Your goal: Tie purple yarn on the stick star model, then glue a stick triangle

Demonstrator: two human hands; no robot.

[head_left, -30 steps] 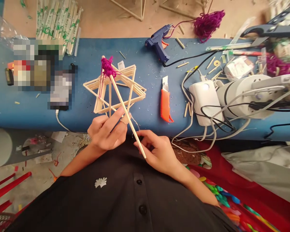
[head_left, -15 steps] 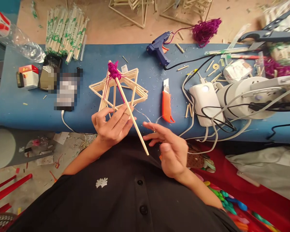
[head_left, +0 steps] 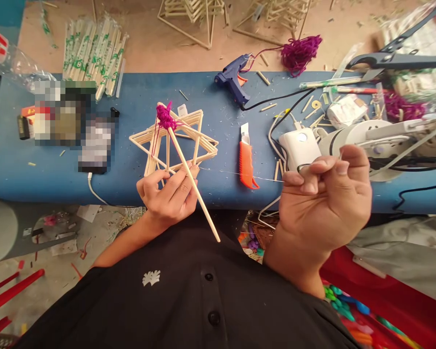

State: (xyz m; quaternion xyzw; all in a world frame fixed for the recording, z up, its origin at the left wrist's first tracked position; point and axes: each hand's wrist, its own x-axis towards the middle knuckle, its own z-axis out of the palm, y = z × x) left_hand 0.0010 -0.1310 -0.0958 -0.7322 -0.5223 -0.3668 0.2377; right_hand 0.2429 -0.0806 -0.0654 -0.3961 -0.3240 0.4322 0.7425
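My left hand grips the near corner of a star-shaped frame of thin wooden sticks, tilted above the blue table cover. Magenta yarn is wound in a lump at the frame's top, with loose strands hanging down. From that lump a long stick slants toward my shirt, passing over my left fingers. A fine, clear strand stretches from the joint by my left fingertips to my right hand. My right fingers are curled and pinched on it, raised in front of the white device.
An orange utility knife with its blade out lies beneath the strand. Behind are a blue glue gun and a yarn bundle. A white box with cables stands right; wrapped chopsticks and a phone are left.
My right hand has moved right and up, from open fingers near the long stick to a pinch, drawing the strand out straight. My left hand keeps its hold on the frame.
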